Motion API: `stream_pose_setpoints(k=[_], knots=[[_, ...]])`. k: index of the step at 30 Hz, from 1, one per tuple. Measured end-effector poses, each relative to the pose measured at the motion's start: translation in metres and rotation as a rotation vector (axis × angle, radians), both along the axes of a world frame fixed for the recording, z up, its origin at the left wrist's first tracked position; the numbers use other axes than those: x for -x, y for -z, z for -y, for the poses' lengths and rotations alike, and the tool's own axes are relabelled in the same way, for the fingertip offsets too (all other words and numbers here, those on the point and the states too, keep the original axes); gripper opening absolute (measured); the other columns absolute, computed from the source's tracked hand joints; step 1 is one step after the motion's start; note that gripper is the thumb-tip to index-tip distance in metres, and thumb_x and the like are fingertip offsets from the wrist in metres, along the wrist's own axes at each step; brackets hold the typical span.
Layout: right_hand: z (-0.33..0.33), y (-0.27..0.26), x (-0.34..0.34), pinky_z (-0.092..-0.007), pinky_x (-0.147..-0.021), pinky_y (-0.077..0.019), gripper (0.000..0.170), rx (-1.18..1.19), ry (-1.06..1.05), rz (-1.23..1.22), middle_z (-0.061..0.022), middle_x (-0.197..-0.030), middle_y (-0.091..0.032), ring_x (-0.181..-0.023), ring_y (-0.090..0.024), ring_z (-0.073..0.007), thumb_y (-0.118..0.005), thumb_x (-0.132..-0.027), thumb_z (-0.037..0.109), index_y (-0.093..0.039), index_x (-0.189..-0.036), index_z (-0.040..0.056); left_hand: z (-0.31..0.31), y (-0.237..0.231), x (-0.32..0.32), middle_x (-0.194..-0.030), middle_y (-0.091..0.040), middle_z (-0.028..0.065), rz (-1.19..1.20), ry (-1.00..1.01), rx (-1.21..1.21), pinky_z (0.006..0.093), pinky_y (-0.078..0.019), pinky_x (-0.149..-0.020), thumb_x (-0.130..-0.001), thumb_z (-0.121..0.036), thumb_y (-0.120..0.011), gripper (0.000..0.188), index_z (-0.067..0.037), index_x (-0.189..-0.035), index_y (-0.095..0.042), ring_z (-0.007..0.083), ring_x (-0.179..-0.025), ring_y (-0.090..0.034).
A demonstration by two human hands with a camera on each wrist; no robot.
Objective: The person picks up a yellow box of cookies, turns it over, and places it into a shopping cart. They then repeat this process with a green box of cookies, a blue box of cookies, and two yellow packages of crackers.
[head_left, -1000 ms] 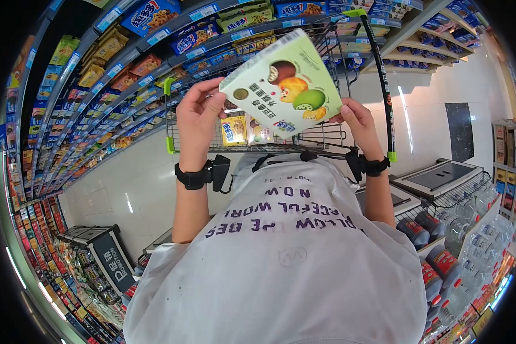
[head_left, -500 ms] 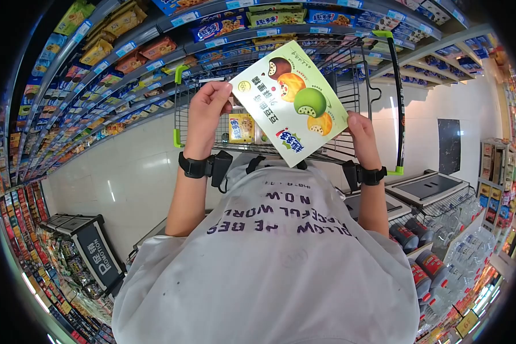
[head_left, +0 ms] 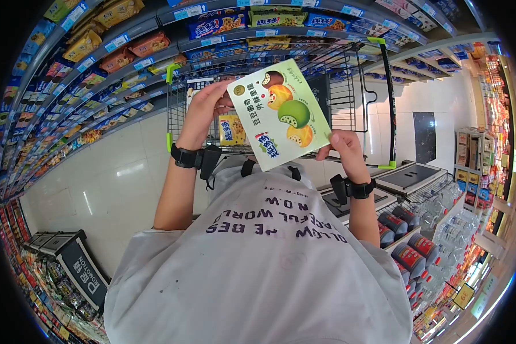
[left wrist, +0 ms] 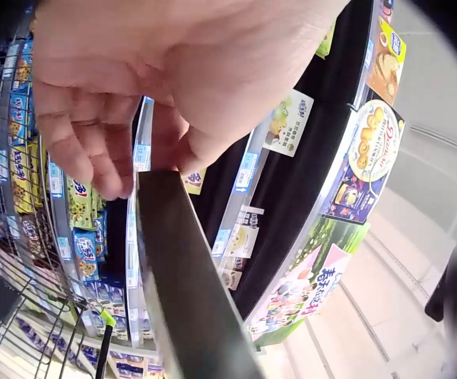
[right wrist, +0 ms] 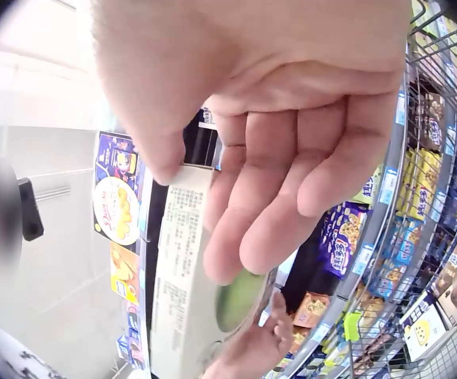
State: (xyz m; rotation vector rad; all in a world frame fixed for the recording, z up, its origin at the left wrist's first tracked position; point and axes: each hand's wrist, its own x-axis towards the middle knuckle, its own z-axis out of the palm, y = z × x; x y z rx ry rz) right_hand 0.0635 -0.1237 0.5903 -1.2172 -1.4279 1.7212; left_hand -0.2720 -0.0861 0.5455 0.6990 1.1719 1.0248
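Observation:
A pale green and white cookie box [head_left: 278, 114], printed with round filled cookies, is held up before the chest and above the cart. My left hand [head_left: 208, 109] pinches its upper left corner between thumb and fingers. At the lower right corner, my right hand [head_left: 348, 152] grips the edge. In the left wrist view the box's narrow side [left wrist: 193, 276] is in shadow under the thumb. The right wrist view shows a side panel of small print [right wrist: 182, 237], with the right thumb at its end and the fingers over the printed face.
A wire shopping cart [head_left: 341, 117] with green corners stands in front, with a yellow snack pack [head_left: 232, 130] inside. Shelves of packaged cookies [head_left: 218, 24] rise behind it. Dark bottles [head_left: 410, 258] and a promotion bin [head_left: 81, 266] stand to the sides.
The box has come lower and turned so its printed face shows more squarely. Both hands keep hold of it, and the head view has shifted.

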Motion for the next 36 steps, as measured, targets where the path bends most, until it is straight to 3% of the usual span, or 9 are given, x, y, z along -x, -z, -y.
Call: stream_pose_setpoints(k=[2, 3, 5, 8, 13, 18, 20, 28, 36], knots=[[0.003, -0.001, 0.005, -0.0255, -0.062, -0.0498, 0.051, 0.029, 0.059, 0.028, -0.0117, -0.063, -0.064, -0.059, -0.063, -0.0159, -0.043, -0.098, 0.04, -0.06, -0.07, 0.0007, -0.001, -0.002, 0.003, -0.113, -0.063, 0.0024, 0.033, 0.032, 0.004, 0.0228, -0.0473, -0.083, -0.097, -0.026, -0.05, 0.035, -0.005, -0.124, -0.057, 0.0086, -0.096, -0.059], [0.004, -0.002, 0.008, -0.0255, -0.062, -0.0498, 0.051, 0.032, 0.059, 0.029, -0.0117, -0.063, -0.064, -0.059, -0.063, -0.0159, -0.043, -0.098, 0.04, -0.06, -0.07, 0.0007, 0.001, -0.001, 0.004, -0.113, -0.063, 0.0024, 0.033, 0.032, 0.006, 0.0228, -0.0473, -0.083, -0.097, -0.026, -0.05, 0.035, -0.005, -0.124, -0.057, 0.0086, -0.096, -0.059], [0.0, -0.003, 0.014, -0.0255, -0.057, -0.0479, 0.062, 0.058, 0.08, 0.053, -0.0125, -0.056, -0.061, -0.054, -0.061, -0.0172, -0.036, -0.099, 0.046, -0.059, -0.062, 0.0017, 0.002, -0.002, 0.004, -0.123, -0.059, 0.0058, 0.233, 0.056, -0.07, 0.0258, -0.0461, -0.092, -0.099, -0.028, -0.046, 0.038, -0.003, -0.127, -0.054, 0.0125, -0.108, -0.056], [-0.003, 0.008, 0.015, -0.026, -0.054, -0.0462, 0.062, 0.124, 0.136, -0.01, -0.0124, -0.054, -0.059, -0.051, -0.058, -0.0168, -0.035, -0.099, 0.047, -0.058, -0.062, 0.0024, 0.004, 0.001, 0.002, -0.119, -0.061, 0.0055, 0.223, 0.019, -0.075, 0.0269, -0.0469, -0.093, -0.1, -0.029, -0.044, 0.041, -0.001, -0.129, -0.052, 0.0122, -0.104, -0.059], [-0.007, 0.01, 0.021, -0.0256, -0.056, -0.0447, 0.066, 0.159, 0.117, 0.005, -0.011, -0.053, -0.058, -0.048, -0.055, -0.0163, -0.028, -0.1, 0.049, -0.056, -0.061, 0.0038, 0.018, 0.009, 0.008, -0.103, -0.066, 0.0016, -0.011, -0.052, -0.024, 0.0215, -0.0495, -0.077, -0.098, -0.039, -0.049, 0.04, -0.007, -0.119, -0.059, 0.0067, -0.088, -0.06], [-0.005, 0.022, 0.025, -0.0254, -0.056, -0.0462, 0.07, -0.005, 0.092, 0.147, -0.0101, -0.058, -0.062, -0.053, -0.058, -0.0144, -0.028, -0.1, 0.05, -0.064, -0.068, -0.0021, 0.027, 0.014, 0.012, -0.103, -0.066, 0.0016, -0.089, -0.061, -0.027, 0.0222, -0.05, -0.077, -0.098, -0.038, -0.049, 0.04, -0.007, -0.12, -0.059, 0.0068, -0.089, -0.06], [-0.001, 0.032, 0.029, -0.0247, -0.058, -0.0485, 0.069, -0.034, 0.199, 0.172, -0.0094, -0.063, -0.063, -0.056, -0.06, -0.0145, -0.031, -0.1, 0.049, -0.064, -0.07, -0.0034, 0.028, 0.013, 0.012, -0.103, -0.066, 0.0017, -0.107, -0.063, -0.032, 0.0225, -0.0502, -0.077, -0.098, -0.038, -0.049, 0.039, -0.007, -0.12, -0.059, 0.0069, -0.089, -0.06], [0.009, 0.033, 0.022, -0.0262, -0.064, -0.05, 0.064, -0.07, 0.167, 0.12, -0.0087, -0.067, -0.065, -0.064, -0.063, -0.0145, -0.031, -0.101, 0.047, -0.065, -0.081, -0.0033, 0.024, -0.002, 0.005, -0.111, -0.063, 0.0025, -0.033, -0.043, -0.157, 0.0235, -0.0509, -0.084, -0.099, -0.029, -0.047, 0.037, -0.007, -0.127, -0.054, 0.0081, -0.094, -0.06], [0.017, 0.004, 0.024, -0.0282, -0.071, -0.0491, 0.062, -0.114, 0.02, -0.042, -0.0112, -0.079, -0.068, -0.073, -0.065, -0.0171, -0.028, -0.102, 0.044, -0.067, -0.084, -0.0021, 0.018, 0.024, 0.0, -0.112, -0.062, 0.0064, 0.155, -0.044, -0.11, 0.0223, -0.0534, -0.08, -0.101, -0.026, -0.042, 0.036, -0.006, -0.129, -0.051, 0.01, -0.091, -0.064]])
